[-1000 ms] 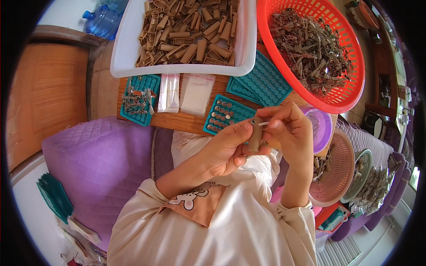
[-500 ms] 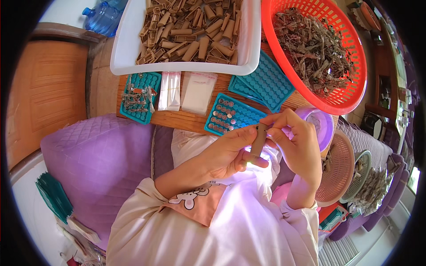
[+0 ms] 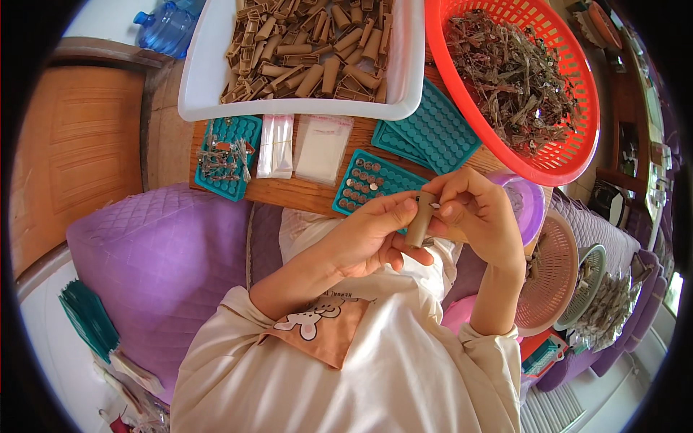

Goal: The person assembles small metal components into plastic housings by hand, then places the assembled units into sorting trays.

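My left hand (image 3: 379, 234) is closed round a brown plastic casing (image 3: 419, 225), a slim tube-like piece held nearly upright in front of my chest. At its top, my right hand (image 3: 476, 216) grips the same casing, with the forefinger bent over it and the thumb close to its side. A tiny pale piece (image 3: 434, 206) shows by the right thumb tip; its kind is too small to make out. Just beyond my hands lies a teal tray (image 3: 386, 177) with round pockets, some filled with small silvery round pieces.
Behind stand a white bin (image 3: 303, 110) of brown casings and a red basket (image 3: 433, 43) of wired parts. Teal trays (image 3: 440, 123), clear bags (image 3: 323, 148) and a tray of metal parts (image 3: 231, 155) lie on the wooden table (image 3: 289, 193). A purple bowl (image 3: 534, 209) sits at right.
The bright glow under the casing and the purple light on my shirt have gone. The casing has tipped a little in my hands, and my right hand has come slightly lower over it.
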Available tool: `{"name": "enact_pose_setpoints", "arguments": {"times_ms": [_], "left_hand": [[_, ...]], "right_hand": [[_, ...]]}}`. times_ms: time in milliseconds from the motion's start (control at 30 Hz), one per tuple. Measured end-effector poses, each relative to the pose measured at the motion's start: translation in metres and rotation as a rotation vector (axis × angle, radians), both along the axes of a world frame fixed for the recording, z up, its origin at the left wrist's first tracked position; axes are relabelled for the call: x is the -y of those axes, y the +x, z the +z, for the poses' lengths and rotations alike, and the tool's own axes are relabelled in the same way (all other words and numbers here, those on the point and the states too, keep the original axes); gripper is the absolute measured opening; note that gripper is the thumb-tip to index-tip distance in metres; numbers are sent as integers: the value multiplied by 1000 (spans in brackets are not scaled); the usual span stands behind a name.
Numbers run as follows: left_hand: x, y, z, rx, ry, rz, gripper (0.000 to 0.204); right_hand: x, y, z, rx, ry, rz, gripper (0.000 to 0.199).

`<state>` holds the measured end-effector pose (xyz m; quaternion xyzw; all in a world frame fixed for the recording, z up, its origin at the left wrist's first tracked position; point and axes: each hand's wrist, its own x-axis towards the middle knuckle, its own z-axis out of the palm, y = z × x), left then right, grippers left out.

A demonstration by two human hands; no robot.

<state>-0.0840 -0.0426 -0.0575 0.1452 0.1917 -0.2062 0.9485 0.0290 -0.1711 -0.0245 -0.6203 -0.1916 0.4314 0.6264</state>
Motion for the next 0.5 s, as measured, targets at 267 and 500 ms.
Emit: {"name": "enact_pose_setpoints", "arguments": {"times_ms": [267,500], "left_hand": [[-1,5,-2,82,-47,-11,35],[3,14,27,523,740,433,27]], "right_hand": [[0,6,2,292,-82,106,5],[8,-2,4,235,100,-429,10]]}}
